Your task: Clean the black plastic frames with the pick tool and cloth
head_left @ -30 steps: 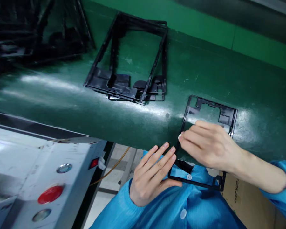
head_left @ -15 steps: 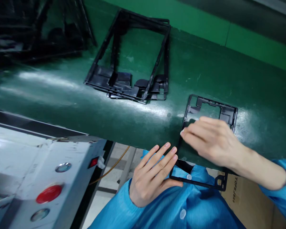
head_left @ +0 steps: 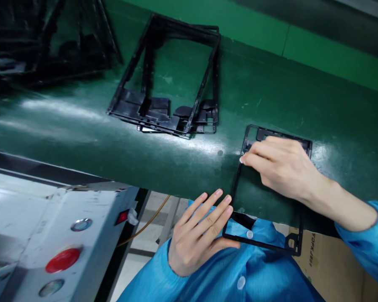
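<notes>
A black rectangular plastic frame [head_left: 235, 184] lies partly on the green bench, with its near end sticking out over the bench edge. My left hand [head_left: 201, 235] rests at the frame's lower left, fingers stretched out and touching its side rail, thumb along the near bar. Above the far half of the frame, my right hand [head_left: 280, 167] is closed in a pinch, its fingertips at the left rail. A small white spot shows at those fingertips; whether it is a nail or a held piece I cannot tell. My right hand hides part of the frame's far end.
Two similar black frames [head_left: 129, 105] lie overlapped on the green bench [head_left: 271, 96]. More black frames [head_left: 72, 63] are piled at the far left. A control box [head_left: 91, 251] with a red button [head_left: 63, 260] stands front left. A cardboard box [head_left: 334, 260] is below right.
My right hand has moved up along the frame's left rail, away from my body, still pinched. My left hand stays at the frame's lower left. The view has shifted slightly.
</notes>
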Motion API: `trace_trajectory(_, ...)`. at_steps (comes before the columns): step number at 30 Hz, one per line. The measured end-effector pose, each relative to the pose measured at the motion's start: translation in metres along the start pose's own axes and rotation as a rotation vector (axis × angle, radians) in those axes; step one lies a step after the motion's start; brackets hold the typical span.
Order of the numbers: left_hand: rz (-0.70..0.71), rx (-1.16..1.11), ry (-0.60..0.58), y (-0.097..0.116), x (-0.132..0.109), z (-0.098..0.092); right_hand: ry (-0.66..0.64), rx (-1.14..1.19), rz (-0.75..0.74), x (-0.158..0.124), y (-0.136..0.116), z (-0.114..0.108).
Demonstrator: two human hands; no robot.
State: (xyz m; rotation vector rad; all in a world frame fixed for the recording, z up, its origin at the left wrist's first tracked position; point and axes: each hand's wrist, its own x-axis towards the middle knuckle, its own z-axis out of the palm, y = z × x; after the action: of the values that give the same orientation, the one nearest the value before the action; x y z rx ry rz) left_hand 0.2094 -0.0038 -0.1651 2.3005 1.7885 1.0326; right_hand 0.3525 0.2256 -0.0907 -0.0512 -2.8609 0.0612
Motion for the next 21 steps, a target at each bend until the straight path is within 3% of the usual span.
trace_trajectory(6, -0.009, 0.009, 0.0, 0.001, 0.001, -0.001, -0.018, -0.123, 0.037, 0.01, 0.028, 0.002)
trace_trajectory(12, -0.005, 0.006, 0.009, 0.001, 0.002, 0.0, -0.053, -0.154, 0.082, 0.016, 0.04, 0.003)
trace_trajectory(18, -0.006, 0.023, 0.012, 0.001, 0.002, -0.001, -0.035, -0.105, 0.136, 0.012, 0.036, 0.004)
trace_trajectory(21, -0.003, 0.021, 0.003, 0.001, 0.002, -0.002, 0.018, -0.074, 0.057, 0.01, 0.023, 0.003)
